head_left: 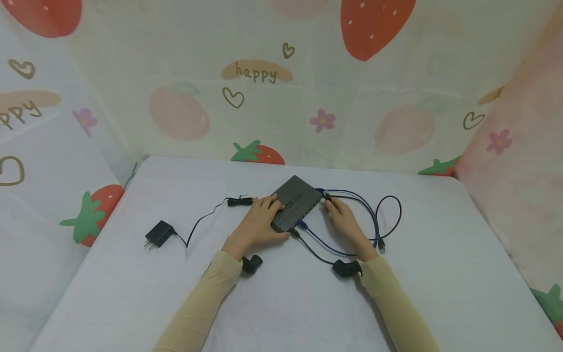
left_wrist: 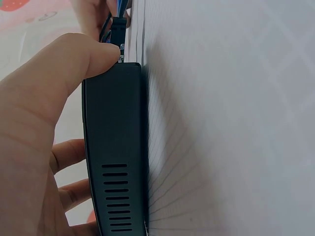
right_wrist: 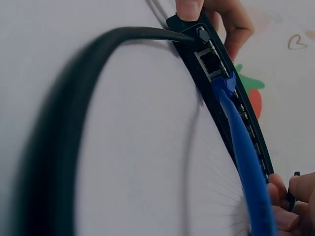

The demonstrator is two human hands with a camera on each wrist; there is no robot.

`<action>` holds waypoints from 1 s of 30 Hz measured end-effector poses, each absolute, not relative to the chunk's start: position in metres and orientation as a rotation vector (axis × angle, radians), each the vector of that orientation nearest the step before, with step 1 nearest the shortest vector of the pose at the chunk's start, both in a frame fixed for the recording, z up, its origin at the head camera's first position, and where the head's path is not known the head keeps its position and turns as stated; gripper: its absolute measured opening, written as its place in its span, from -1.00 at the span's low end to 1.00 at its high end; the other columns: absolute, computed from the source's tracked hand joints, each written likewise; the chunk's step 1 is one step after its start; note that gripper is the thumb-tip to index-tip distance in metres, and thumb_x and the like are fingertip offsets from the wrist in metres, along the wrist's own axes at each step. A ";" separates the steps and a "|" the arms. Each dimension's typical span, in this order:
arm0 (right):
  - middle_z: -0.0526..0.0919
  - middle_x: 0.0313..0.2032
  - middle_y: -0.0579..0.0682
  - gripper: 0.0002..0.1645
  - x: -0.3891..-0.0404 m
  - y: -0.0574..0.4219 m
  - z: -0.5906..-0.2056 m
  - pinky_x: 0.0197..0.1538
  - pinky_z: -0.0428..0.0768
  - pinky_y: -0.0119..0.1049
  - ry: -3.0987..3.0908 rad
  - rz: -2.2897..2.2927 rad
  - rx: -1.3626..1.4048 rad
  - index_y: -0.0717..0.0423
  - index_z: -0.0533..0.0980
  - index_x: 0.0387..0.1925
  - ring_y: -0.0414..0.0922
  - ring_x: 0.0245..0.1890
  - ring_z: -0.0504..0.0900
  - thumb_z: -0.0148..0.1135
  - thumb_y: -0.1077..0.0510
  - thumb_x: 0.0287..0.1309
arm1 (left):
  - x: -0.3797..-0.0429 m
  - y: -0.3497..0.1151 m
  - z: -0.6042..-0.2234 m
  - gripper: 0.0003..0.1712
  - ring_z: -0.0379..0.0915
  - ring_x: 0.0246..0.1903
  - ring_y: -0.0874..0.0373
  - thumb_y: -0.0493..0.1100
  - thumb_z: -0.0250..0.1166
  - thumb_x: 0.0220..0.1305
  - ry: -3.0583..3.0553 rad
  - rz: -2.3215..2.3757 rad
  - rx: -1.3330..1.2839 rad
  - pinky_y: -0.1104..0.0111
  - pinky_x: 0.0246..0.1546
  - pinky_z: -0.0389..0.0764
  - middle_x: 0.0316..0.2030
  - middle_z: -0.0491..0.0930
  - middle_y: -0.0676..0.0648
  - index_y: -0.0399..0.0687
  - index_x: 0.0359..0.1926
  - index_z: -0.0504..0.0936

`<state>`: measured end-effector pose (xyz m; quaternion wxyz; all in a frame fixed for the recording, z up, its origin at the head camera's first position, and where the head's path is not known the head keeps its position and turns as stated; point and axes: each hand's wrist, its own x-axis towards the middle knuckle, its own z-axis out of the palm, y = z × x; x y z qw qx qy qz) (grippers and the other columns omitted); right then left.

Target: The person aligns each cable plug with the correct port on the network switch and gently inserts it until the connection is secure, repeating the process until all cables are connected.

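A flat black network switch (head_left: 295, 203) lies on the white table, angled. My left hand (head_left: 260, 221) grips its left end, thumb against the near corner and fingers on the top face; the left wrist view shows its vented side (left_wrist: 115, 147). My right hand (head_left: 344, 219) pinches the plug of a black network cable (head_left: 327, 196) at the switch's far right corner; whether it is inserted cannot be told. A blue network cable (right_wrist: 241, 142) is plugged into the port row, with a black cable plug (right_wrist: 184, 37) near the left end. Between them one port (right_wrist: 210, 63) shows vacant.
A black power adapter (head_left: 160, 233) lies left, its cord leading to a tied bundle (head_left: 240, 201). Blue and black cables loop right of the switch, one loose plug (head_left: 381, 246) by my right forearm. Each wrist wears a black camera (head_left: 346, 268). Strawberry-print cloth hangs behind and beside the table.
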<state>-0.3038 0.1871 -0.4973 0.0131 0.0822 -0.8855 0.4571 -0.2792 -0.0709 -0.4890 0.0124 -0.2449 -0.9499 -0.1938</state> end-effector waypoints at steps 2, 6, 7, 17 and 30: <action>0.46 -0.54 0.04 -0.60 -0.305 0.188 -0.498 -0.51 0.28 -0.44 -2.742 1.443 0.290 0.31 0.52 -0.14 -0.26 -0.60 0.29 -0.15 0.09 0.40 | -0.279 -0.071 -0.488 -0.18 0.02 0.31 -0.20 0.33 0.30 -0.06 -2.961 -0.610 -0.759 -0.05 0.36 -0.05 0.33 0.12 -0.19 0.02 0.16 0.36; 0.33 -0.65 -0.05 -0.54 -0.305 0.191 -0.500 -0.61 0.19 -0.41 -2.677 1.539 0.392 0.31 0.52 -0.10 -0.25 -0.68 0.20 -0.16 0.03 0.40 | -0.280 -0.071 -0.488 -0.18 0.04 0.31 -0.20 0.33 0.30 -0.06 -2.957 -0.607 -0.761 -0.06 0.35 -0.03 0.33 0.13 -0.19 0.01 0.15 0.36; 0.32 -0.67 -0.08 -0.53 -0.304 0.192 -0.500 -0.64 0.17 -0.41 -2.634 1.566 0.439 0.29 0.53 -0.11 -0.26 -0.70 0.18 -0.15 0.00 0.40 | -0.280 -0.071 -0.488 -0.18 0.04 0.31 -0.20 0.33 0.30 -0.06 -2.959 -0.604 -0.761 -0.06 0.35 -0.03 0.33 0.13 -0.19 0.01 0.15 0.36; 0.16 -0.83 -0.20 -0.57 -0.302 0.192 -0.497 -0.73 0.06 -0.43 -2.771 1.410 0.370 0.20 0.45 -0.04 -0.35 -0.83 0.05 -0.04 -0.07 0.33 | -0.280 -0.072 -0.488 -0.18 0.04 0.31 -0.20 0.34 0.30 -0.06 -2.952 -0.593 -0.766 -0.06 0.35 -0.03 0.32 0.14 -0.19 0.02 0.16 0.36; 0.53 -0.57 0.01 -0.65 -0.288 0.184 -0.476 -0.60 0.30 -0.34 -2.670 1.004 0.338 0.14 0.44 -0.04 -0.17 -0.67 0.34 -0.13 -0.01 0.39 | -0.276 -0.070 -0.484 -0.18 0.04 0.31 -0.21 0.31 0.32 -0.06 -2.953 -0.592 -0.770 -0.08 0.35 -0.04 0.32 0.14 -0.21 -0.01 0.16 0.36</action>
